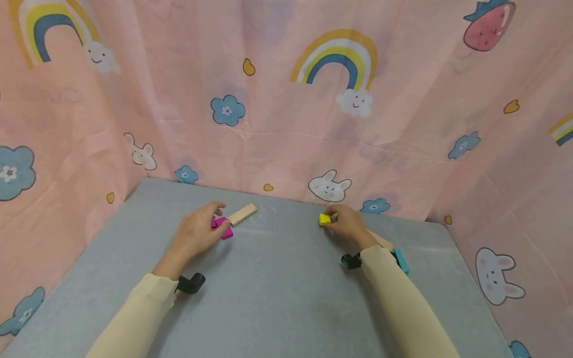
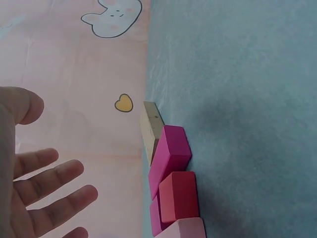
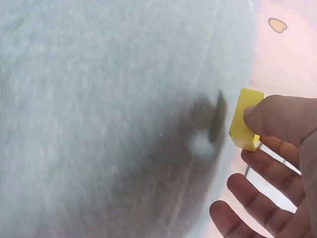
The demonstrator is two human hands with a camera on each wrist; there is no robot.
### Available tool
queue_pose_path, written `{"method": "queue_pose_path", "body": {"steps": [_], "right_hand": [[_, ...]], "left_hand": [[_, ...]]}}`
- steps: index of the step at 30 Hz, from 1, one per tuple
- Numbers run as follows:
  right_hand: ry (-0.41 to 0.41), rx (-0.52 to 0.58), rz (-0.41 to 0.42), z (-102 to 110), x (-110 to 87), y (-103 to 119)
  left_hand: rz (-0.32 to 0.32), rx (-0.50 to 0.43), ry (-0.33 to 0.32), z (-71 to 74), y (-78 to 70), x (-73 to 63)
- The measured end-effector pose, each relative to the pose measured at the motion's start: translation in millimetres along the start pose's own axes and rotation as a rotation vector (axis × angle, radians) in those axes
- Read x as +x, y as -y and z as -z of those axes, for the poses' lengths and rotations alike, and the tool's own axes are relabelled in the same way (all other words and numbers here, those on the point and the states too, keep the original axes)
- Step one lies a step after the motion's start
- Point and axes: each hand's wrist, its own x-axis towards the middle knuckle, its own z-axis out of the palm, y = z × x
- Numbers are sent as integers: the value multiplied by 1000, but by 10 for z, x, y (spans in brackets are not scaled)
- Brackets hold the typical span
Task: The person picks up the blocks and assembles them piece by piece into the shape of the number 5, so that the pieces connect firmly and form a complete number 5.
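My right hand [image 1: 348,222] pinches a yellow block [image 3: 243,118] between thumb and fingers, above the grey tabletop at the back right. In the right wrist view the block's shadow falls on the table beside it. On the left, my left hand [image 1: 197,227] hovers over a small group of blocks with its fingers spread and nothing in them. The group holds a magenta block [image 2: 171,152], a red block [image 2: 179,196] and a pale pink block [image 2: 190,228]. A plain wooden block [image 1: 243,214] lies just beyond them, its near end close to the magenta one.
Partly covered by the right forearm are a teal block [image 1: 401,261] and a light wooden piece [image 1: 380,239]. A pink printed curtain [image 1: 277,144] hangs along the table's back and sides. Black camera mounts [image 1: 191,283] sit on both wrists.
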Motion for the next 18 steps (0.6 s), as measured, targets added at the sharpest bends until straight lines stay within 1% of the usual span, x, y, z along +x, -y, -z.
{"method": "queue_pose_path", "body": {"steps": [8, 14, 18], "right_hand": [[13, 62, -14, -89, 45, -17], [0, 76, -29, -142, 84, -15], [2, 94, -22, -159, 103, 5]], "left_hand": [[41, -34, 35, -57, 13, 122], [40, -57, 70, -136, 42, 226], [45, -66, 93, -197, 74, 296]]}}
